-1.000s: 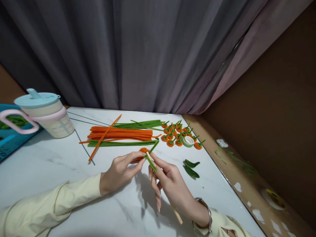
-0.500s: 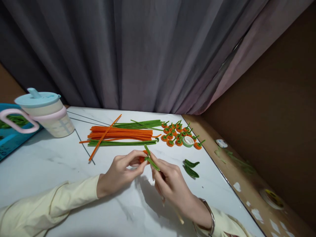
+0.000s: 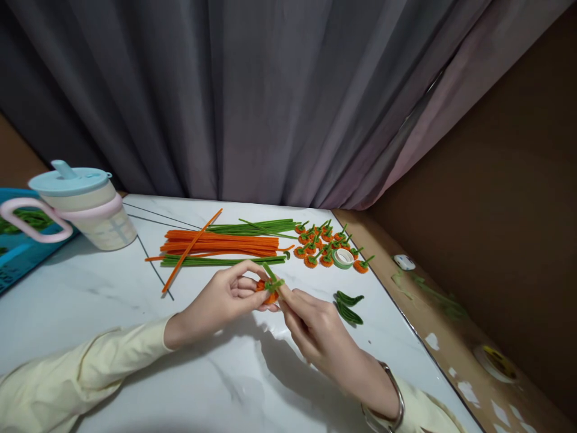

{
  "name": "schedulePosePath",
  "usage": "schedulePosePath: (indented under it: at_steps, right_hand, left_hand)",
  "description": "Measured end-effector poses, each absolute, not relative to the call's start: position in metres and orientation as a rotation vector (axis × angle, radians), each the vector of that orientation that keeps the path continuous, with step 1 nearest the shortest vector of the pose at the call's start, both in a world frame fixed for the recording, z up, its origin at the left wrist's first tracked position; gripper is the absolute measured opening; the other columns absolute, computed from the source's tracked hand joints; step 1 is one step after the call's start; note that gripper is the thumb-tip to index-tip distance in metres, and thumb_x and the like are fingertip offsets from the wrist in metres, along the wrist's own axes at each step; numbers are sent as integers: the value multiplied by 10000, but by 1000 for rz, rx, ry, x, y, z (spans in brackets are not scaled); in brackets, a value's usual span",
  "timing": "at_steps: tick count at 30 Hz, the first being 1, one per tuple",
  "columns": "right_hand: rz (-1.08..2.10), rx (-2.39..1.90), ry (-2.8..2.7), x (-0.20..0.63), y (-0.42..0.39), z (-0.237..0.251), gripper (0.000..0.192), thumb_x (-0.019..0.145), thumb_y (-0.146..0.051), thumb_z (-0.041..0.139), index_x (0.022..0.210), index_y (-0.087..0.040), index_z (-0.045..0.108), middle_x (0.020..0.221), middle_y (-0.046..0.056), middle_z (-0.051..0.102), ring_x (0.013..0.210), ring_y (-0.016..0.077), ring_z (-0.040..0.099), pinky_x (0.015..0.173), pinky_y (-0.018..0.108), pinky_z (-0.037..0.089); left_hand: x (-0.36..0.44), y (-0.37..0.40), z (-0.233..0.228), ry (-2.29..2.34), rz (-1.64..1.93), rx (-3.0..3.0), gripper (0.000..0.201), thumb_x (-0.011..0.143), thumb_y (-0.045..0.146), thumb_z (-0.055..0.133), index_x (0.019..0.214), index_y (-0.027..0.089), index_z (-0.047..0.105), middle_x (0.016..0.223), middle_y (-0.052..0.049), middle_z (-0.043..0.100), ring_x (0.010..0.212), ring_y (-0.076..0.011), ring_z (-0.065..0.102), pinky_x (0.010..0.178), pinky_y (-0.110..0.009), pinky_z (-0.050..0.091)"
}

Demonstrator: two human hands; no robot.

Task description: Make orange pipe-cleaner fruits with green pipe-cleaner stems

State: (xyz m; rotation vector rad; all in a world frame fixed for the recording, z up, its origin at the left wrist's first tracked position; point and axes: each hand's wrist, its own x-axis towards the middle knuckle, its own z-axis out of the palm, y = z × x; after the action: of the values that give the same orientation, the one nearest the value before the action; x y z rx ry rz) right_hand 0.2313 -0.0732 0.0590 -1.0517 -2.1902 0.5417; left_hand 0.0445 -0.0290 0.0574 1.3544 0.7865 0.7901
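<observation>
Between the fingers of my left hand (image 3: 222,299) is a small orange pipe-cleaner pumpkin (image 3: 272,297), its top facing up. Green pipe-cleaner ends (image 3: 269,272) stick out of that top and cross each other. My right hand (image 3: 321,328) pinches one green end at the pumpkin's right side; its fingertips partly cover it. Beyond both hands lie a bundle of orange pipe cleaners (image 3: 225,243) and green pipe cleaners (image 3: 225,262). Several finished-looking orange pumpkins (image 3: 311,260) with green stems are grouped behind my right hand.
A roll of green tape (image 3: 344,258) sits among the pumpkins. Folded green pipe-cleaner leaves (image 3: 349,313) lie right of my right hand. At the left stands a lidded cup (image 3: 101,216) with a pink handle, by a blue tray (image 3: 27,264). A curtain (image 3: 252,102) hangs behind the table.
The pumpkin has turned so more of its orange body and green top shows. My left fingers have shifted around it, and my right hand has moved slightly down and to the right.
</observation>
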Motion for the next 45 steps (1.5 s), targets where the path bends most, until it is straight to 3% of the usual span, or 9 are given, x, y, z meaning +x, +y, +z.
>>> schedulePosePath:
  at_steps: [6, 14, 17, 21, 26, 35, 45]
  right_hand:
    - [438, -1018, -2257, 234, -74, 58, 480, 913, -82, 357, 1379, -189, 310, 818, 52, 559, 658, 141, 513, 607, 250, 464]
    - [518, -1166, -2393, 237, -72, 63, 554, 895, -51, 326, 1422, -196, 236, 854, 55, 535, 643, 143, 490, 602, 277, 462]
    - [537, -1191, -2446, 238, -72, 64, 587, 876, -34, 325, 1430, -190, 214, 850, 50, 523, 633, 143, 480, 598, 281, 459]
    - [524, -1176, -2493, 238, -71, 67, 619, 851, -16, 331, 1432, -188, 203, 879, 59, 526, 650, 150, 486, 620, 295, 469]
    - [521, -1195, -2507, 239, -70, 69, 616, 844, -7, 336, 1425, -178, 222, 906, 73, 539, 681, 157, 502, 634, 299, 473]
    - [543, -1163, -2447, 240, -71, 65, 539, 851, -10, 344, 1373, -143, 318, 900, 78, 530, 692, 150, 500, 619, 268, 448]
    - [792, -1280, -2250, 235, -65, 84, 329, 910, -157, 361, 1153, -129, 582, 624, -12, 515, 487, 85, 453, 506, 196, 397]
  left_hand:
    - [45, -25, 57, 737, 769, 1202, 372, 762, 346, 692, 987, 188, 441, 770, -37, 727, 769, -217, 717, 737, -309, 564]
    - [41, -18, 59, 699, 697, 1093, 263, 810, 244, 644, 1046, 192, 540, 885, -38, 716, 810, -200, 709, 817, -289, 532]
    - [40, -17, 59, 645, 682, 1009, 180, 865, 276, 555, 1006, 166, 574, 911, -61, 705, 813, -216, 705, 821, -312, 530]
    - [41, -16, 60, 606, 656, 978, 221, 900, 350, 505, 917, 146, 588, 918, -70, 690, 819, -206, 696, 835, -315, 522]
    - [41, -14, 63, 609, 573, 962, 134, 851, 243, 599, 923, 131, 585, 888, -46, 673, 833, -170, 686, 822, -238, 504]
    - [41, -16, 55, 640, 560, 1048, 206, 824, 221, 638, 992, 154, 540, 801, -51, 717, 799, -121, 672, 721, -177, 467]
    - [43, -14, 57, 768, 700, 1070, 202, 765, 254, 703, 890, 169, 568, 771, -15, 717, 774, -137, 686, 748, -206, 488]
